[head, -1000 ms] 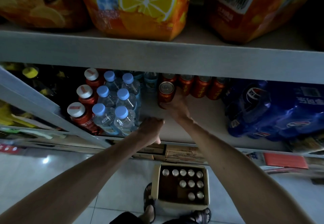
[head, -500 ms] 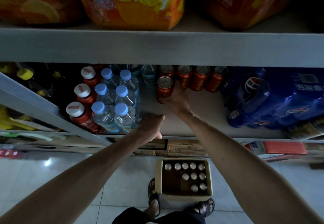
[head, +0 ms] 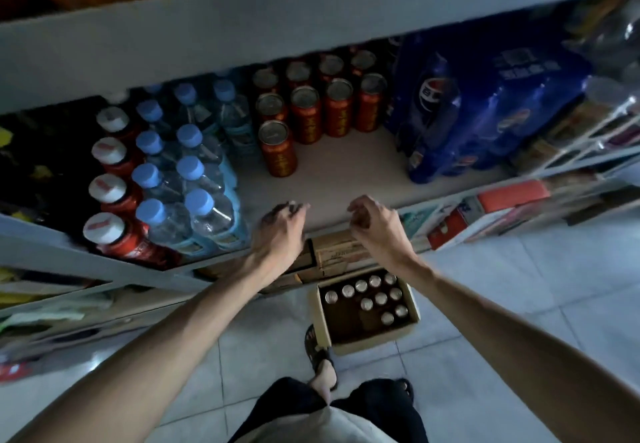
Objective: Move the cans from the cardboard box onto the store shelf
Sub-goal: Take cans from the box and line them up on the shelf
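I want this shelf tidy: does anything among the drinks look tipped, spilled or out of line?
Nothing is tipped or spilled. The red cans stand upright in rows; one front can stands alone ahead of them at the left, beside the water bottles, which looks like a row just begun.

Both arms [head: 194, 331] that I am steering are bare all the way from the fingers [head: 362, 204] back to the frame's edge. Far behind the fingers, close under the camera, I can see dark shorts [head: 291, 404] with the pale hem of a shirt [head: 322, 425] lying over them. Between the shorts and the fingers there is a dark, chunky sandal [head: 317, 349] with broad straps. Of its twin [head: 406, 387] only a dark rounded edge shows beside the shorts.
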Motion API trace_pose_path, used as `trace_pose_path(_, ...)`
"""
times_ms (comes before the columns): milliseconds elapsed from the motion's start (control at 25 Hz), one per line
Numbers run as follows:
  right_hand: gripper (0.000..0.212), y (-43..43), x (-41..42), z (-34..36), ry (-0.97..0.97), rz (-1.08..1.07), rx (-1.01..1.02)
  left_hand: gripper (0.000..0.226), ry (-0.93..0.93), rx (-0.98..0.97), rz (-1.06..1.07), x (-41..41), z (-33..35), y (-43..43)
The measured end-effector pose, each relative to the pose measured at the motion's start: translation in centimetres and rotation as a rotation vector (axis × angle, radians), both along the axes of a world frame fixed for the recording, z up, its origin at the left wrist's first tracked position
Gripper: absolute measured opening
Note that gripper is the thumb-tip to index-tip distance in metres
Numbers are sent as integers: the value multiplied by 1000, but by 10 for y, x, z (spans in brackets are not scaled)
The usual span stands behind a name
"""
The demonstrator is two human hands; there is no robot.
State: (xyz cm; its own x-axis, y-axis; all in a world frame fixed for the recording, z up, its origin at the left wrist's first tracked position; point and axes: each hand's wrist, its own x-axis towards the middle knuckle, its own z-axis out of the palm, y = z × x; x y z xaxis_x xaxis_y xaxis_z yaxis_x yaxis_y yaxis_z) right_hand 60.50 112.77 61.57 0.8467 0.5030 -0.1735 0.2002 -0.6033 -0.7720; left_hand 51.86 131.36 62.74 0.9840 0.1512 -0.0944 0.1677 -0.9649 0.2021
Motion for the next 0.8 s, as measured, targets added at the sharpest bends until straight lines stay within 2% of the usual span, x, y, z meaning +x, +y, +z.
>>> trace_pose_path(80, 27, -39, -15, -19, 6, 24, -80, 36, -194, -75, -99, 0, 4, -32)
trace_pose_path(160, 27, -78, -31, -46, 72, -24, -164, 23, -193, -180, -190, 0, 2, -68)
trace_pose_path(280, 23, -128, -56, -89, 196, -61, -277, 22, 104, -371, -140, -4, -48, -113)
trace_pose_path(440, 17, -177, -81, -152, 332, -96, -335, 18, 576, -665, 144, -14, -128, -157)
trace_pose_path(560, 25, -209, -93, -226, 381, -135, -339, 16, 775, -691, 297, -27, -211, -174)
trace_pose_path(680, 26, -235, -108, -324, 483, -132, -447, 9, 868, -654, 451, -44, -335, -175)
trace_pose_path(800, 35, -242, -114, -423, 479, -123, -500, 37, 886, -542, 608, -59, -476, -156)
